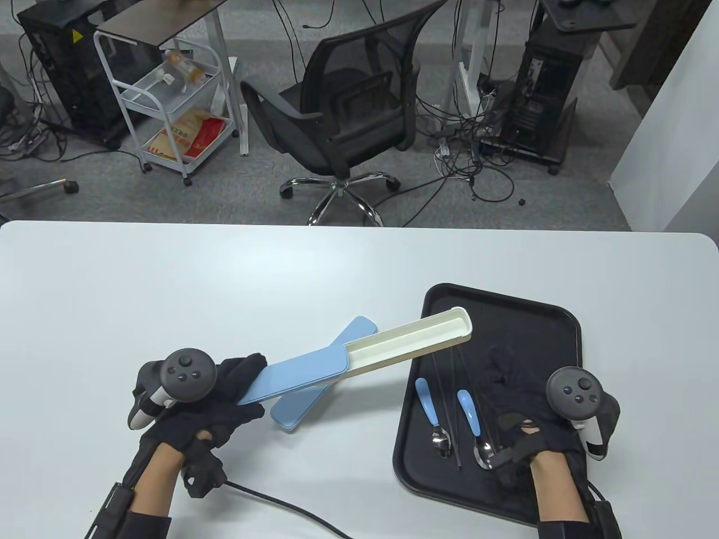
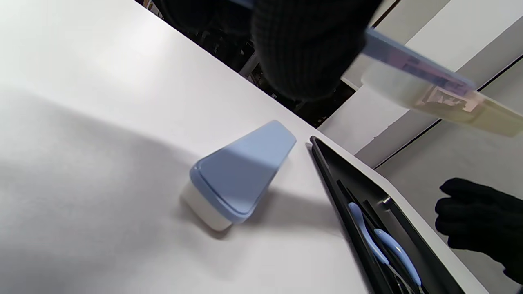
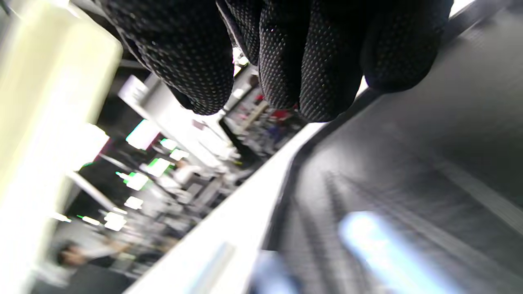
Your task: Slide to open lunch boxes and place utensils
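Observation:
My left hand (image 1: 224, 387) grips the blue-lidded end of a long utensil box (image 1: 359, 353) and holds it above the table. Its blue lid (image 1: 297, 376) is slid back, and the cream tray (image 1: 410, 337) reaches out over the black tray's (image 1: 539, 320) near-left part. A second, closed blue-lidded box (image 1: 320, 376) lies on the table under it; it shows in the left wrist view (image 2: 241, 175). Two blue-handled spoons (image 1: 429, 407) (image 1: 472, 421) and black chopsticks (image 1: 449, 404) lie in the black tray. My right hand (image 1: 511, 387) hovers over the tray just right of the spoons, holding nothing.
A black cable (image 1: 281, 505) runs across the table from my left wrist. The white table (image 1: 168, 281) spreads to the left and back. An office chair (image 1: 348, 112) and a white cart (image 1: 168, 95) stand beyond the far edge.

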`<state>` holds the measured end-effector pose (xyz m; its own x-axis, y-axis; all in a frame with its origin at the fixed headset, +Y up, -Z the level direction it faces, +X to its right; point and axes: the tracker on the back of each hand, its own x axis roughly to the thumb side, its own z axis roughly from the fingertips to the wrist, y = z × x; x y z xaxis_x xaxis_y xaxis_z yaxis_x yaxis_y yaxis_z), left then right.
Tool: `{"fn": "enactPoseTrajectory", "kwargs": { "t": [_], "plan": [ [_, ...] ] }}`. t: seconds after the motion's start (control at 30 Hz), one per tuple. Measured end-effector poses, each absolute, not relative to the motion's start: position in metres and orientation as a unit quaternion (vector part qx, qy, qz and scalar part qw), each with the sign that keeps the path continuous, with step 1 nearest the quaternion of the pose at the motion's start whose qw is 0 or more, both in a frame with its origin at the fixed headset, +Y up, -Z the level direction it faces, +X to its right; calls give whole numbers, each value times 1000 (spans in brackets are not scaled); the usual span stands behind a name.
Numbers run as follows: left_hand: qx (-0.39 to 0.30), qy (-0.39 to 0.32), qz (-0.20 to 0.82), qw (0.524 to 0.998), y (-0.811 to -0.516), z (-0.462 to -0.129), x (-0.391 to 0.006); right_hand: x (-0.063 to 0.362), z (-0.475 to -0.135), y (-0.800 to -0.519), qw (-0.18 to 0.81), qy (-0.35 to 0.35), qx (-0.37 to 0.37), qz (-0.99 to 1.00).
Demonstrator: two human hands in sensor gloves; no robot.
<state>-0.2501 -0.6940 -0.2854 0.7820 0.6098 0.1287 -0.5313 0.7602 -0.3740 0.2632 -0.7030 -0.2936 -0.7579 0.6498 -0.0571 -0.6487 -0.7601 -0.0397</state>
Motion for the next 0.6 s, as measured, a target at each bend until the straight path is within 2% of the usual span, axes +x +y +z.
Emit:
{"fn": "enactPoseTrajectory", "kwargs": {
  "t": [0.27, 0.5, 0.6],
  "plan": [
    [-169, -126, 280, 937, -696, -285, -244, 236, -299, -725, 154, 50, -91, 983],
    [-174, -127, 265, 940, -698, -284, -241, 215, -304, -739, 38, 58, -83, 994],
    [-175, -128, 262, 940, -698, -284, -240, 209, -304, -741, 20, 55, -85, 995]
  ]
}}
